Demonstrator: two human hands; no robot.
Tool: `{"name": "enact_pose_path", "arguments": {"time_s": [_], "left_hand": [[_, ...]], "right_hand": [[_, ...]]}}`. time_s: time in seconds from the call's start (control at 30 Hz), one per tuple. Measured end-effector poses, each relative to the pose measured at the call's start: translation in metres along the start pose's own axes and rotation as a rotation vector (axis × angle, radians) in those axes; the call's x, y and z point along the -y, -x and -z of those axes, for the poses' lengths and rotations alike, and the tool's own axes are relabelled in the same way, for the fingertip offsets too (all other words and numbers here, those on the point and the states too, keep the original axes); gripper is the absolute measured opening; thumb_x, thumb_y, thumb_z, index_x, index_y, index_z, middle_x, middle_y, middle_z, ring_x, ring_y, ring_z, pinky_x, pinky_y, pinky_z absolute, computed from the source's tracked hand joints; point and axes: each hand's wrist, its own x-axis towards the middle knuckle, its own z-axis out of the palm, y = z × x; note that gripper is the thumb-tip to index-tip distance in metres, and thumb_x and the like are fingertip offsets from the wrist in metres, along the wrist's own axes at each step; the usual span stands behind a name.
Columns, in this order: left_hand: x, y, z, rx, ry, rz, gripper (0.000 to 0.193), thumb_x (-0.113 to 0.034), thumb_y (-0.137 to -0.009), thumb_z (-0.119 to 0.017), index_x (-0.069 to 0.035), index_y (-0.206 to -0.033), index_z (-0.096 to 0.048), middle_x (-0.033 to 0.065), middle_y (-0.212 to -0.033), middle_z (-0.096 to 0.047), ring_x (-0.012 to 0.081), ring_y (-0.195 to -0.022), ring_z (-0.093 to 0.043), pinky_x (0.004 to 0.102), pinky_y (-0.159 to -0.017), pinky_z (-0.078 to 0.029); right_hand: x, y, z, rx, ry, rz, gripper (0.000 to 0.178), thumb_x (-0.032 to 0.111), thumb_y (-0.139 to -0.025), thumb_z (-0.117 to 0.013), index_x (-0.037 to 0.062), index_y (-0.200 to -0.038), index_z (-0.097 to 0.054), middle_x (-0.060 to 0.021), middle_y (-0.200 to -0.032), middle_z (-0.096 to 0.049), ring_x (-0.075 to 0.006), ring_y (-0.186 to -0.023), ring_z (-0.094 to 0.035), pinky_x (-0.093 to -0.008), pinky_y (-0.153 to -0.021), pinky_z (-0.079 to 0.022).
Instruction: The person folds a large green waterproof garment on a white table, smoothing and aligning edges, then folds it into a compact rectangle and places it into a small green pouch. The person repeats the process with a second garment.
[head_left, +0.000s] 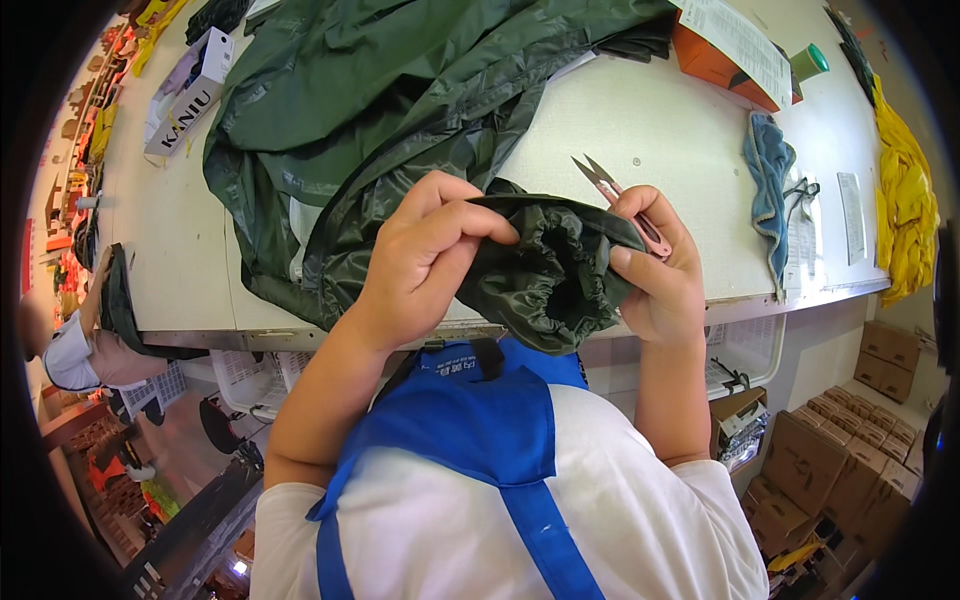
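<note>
A dark green waterproof garment (340,110) lies rumpled over the table, and one end of it comes toward me. That end is a gathered, elasticated cuff (560,300), held up at the table's near edge with its puckered opening facing me. My left hand (425,260) pinches the cuff's outer fabric on the left between thumb and fingers. On the other side, my right hand (660,270) grips the cuff's edge. Thread snips (604,184) with pink handles also sit in my right hand, their pointed blades sticking out up and left beyond the cuff.
The white table (650,130) carries an open white box (190,95) at far left and an orange box (725,60) beside a green thread spool (810,62). A blue cloth (768,190) and yellow fabric (903,190) are at right. Another person (80,350) works at far left.
</note>
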Motion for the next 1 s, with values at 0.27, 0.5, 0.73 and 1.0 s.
{"name": "enact_pose_path", "arguments": {"time_s": [0.27,0.5,0.73,1.0], "left_hand": [[-0.007,-0.002,-0.019,0.110,-0.102,0.079,0.042,-0.002,-0.066,-0.073,-0.010,-0.103,-0.054,0.0119,-0.103,-0.044,0.0271,-0.094,-0.050,0.0329,-0.082,-0.042],[-0.005,0.019,-0.057,0.244,0.016,-0.157,0.011,0.000,-0.074,-0.064,-0.007,-0.080,-0.058,0.0094,-0.080,-0.051,0.0264,-0.063,-0.052,0.0336,-0.052,-0.042],[0.023,0.013,-0.068,0.134,-0.144,0.105,0.024,0.002,-0.080,-0.060,-0.007,-0.100,-0.069,0.0095,-0.097,-0.055,0.0212,-0.081,-0.057,0.0296,-0.070,-0.047],[0.010,-0.003,-0.049,0.097,-0.041,0.109,0.075,-0.006,-0.072,-0.072,-0.003,-0.138,-0.037,0.0181,-0.130,-0.044,0.0323,-0.114,-0.050,0.0350,-0.096,-0.042]], "right_hand": [[-0.011,-0.006,0.000,-0.016,0.569,0.082,0.037,-0.003,-0.071,-0.071,0.0051,-0.099,-0.049,-0.0001,-0.085,-0.054,-0.0078,-0.075,-0.051,-0.0213,-0.069,-0.041],[-0.043,-0.018,0.023,-0.382,1.311,0.317,0.029,-0.011,-0.070,-0.058,0.0071,-0.090,-0.047,-0.0094,-0.071,-0.047,-0.0195,-0.063,-0.045,-0.0280,-0.058,-0.040],[-0.039,-0.028,0.041,-0.509,0.271,0.158,0.023,-0.011,-0.078,-0.057,0.0076,-0.088,-0.048,0.0040,-0.078,-0.045,-0.0032,-0.070,-0.042,-0.0170,-0.061,-0.035],[-0.033,-0.017,0.017,-0.325,0.634,0.129,0.046,-0.001,-0.068,-0.073,0.0058,-0.103,-0.045,0.0005,-0.087,-0.042,-0.0083,-0.080,-0.041,-0.0203,-0.073,-0.036]]}}
